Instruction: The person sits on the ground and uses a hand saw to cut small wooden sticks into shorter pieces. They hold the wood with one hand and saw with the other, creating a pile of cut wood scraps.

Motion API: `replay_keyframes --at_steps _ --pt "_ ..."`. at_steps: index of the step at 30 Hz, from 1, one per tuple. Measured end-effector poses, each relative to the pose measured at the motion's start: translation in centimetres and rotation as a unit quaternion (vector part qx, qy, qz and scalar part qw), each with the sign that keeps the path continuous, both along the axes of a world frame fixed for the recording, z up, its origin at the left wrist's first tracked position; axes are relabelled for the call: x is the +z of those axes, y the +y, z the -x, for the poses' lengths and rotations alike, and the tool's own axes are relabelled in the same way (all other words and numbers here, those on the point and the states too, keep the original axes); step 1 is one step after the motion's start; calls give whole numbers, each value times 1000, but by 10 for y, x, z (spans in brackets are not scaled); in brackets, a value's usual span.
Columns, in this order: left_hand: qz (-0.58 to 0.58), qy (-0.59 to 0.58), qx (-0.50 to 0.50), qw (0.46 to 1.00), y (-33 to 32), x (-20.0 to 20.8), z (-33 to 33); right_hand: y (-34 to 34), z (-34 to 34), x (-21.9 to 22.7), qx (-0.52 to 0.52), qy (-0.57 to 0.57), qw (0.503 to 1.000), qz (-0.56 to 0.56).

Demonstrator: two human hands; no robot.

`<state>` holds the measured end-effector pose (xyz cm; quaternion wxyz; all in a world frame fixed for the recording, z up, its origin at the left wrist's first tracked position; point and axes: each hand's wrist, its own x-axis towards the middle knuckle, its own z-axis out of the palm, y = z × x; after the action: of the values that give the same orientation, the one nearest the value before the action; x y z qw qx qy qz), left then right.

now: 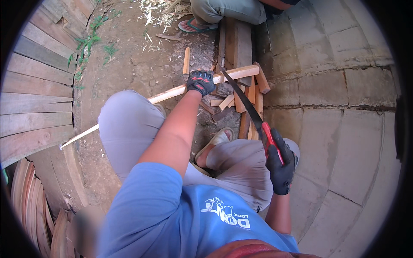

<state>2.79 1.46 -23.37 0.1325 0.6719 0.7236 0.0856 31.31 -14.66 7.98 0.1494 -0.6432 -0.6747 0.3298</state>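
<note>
A long, pale wooden strip (171, 93) runs slantwise from the lower left, past my knee, up to the pile of wood. My left hand (201, 81), in a black glove with hard knuckle pads, is closed round it near its upper end. In my right hand (282, 165), also gloved in black, is the red handle of a hand saw (246, 103). Its dark blade points up and to the left. The blade's tip crosses the strip just right of my left hand; whether the teeth touch the wood I cannot tell.
Short wood offcuts (226, 102) lie under the strip, beside thick beams (242, 43). A block wall (322, 88) stands on the right, a plank wall (36, 96) on the left. Another person's sandalled foot (198, 26) is at the top, near wood shavings (161, 12).
</note>
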Motion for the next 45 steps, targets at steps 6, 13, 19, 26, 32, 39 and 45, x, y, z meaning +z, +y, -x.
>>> replay_keyframes --at_steps 6,13,19,26,32,39,45 --pt "-35 -10 -8 999 -2 3 -6 33 23 -56 30 3 998 -60" --pt "3 -24 0 1000 0 9 -4 104 85 -109 65 64 991 -99" --pt "-15 3 -1 1000 -3 10 -8 164 100 -117 42 64 994 -82" --pt "-20 -5 -1 1000 -2 10 -4 170 105 -114 47 18 996 -68" --pt "2 0 -6 1000 -2 11 -6 159 98 -126 84 30 987 -135" --pt "3 -24 7 1000 2 16 0 124 69 -145 54 137 985 -87" --pt "43 -14 3 999 5 21 -6 95 59 -169 53 143 980 -125"
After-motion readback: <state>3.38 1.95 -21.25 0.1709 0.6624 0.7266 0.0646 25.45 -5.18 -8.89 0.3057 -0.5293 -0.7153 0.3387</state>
